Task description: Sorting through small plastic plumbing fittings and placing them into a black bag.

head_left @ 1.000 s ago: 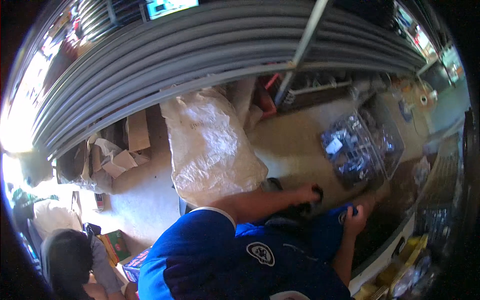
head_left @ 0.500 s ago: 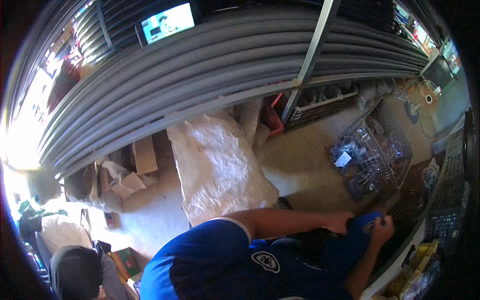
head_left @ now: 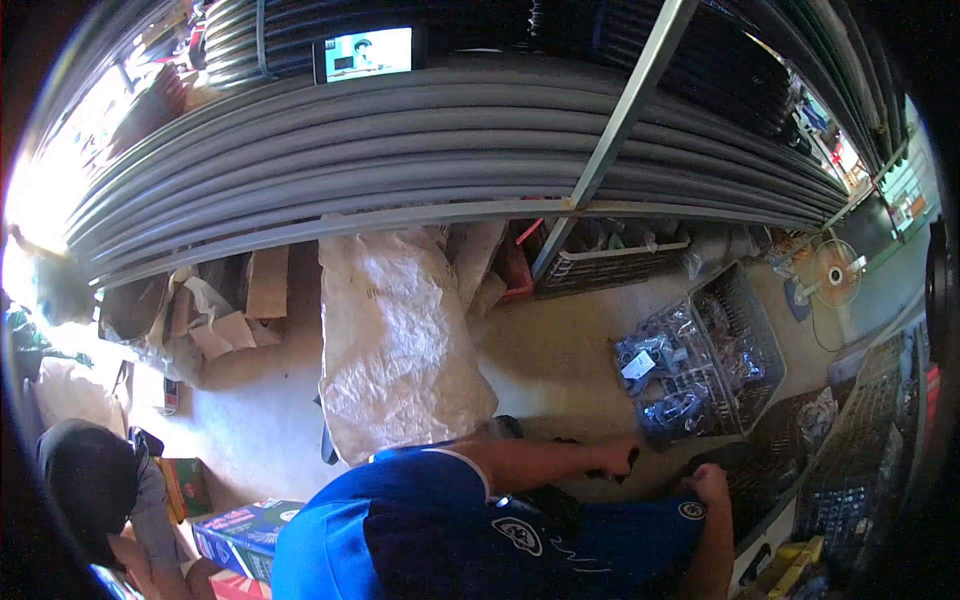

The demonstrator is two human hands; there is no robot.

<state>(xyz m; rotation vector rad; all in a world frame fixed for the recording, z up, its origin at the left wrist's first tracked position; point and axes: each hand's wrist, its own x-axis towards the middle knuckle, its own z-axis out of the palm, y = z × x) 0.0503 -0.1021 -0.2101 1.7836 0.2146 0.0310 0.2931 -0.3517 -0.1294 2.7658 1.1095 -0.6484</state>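
My left hand [head_left: 618,459] reaches across in front of my body with its fingers closed. A small dark thing shows at its fingertips, too dim to name. Nearer my right side, my right hand [head_left: 710,484] has its fingers curled at the edge of blue cloth [head_left: 650,522] with a round emblem, which looks like a leg of shorts. What those fingers hold, if anything, is hidden. A short gap lies between the hands. Beyond them, a grey plastic crate [head_left: 768,350] lies tipped, with clear-wrapped parts [head_left: 668,365] spilling from it.
A large pale sack [head_left: 390,330] lies ahead, below a rack of long grey pipes [head_left: 440,130] holding a lit screen [head_left: 368,52]. At left sits another person in a dark cap [head_left: 85,480], near a printed box [head_left: 245,530]. A fan [head_left: 832,275] and stacked crates [head_left: 850,420] are at right.
My hands have come apart, and the left no longer touches the emblem area of the blue cloth. The right stays beside it. The whole view has shifted, with floor objects appearing further left.
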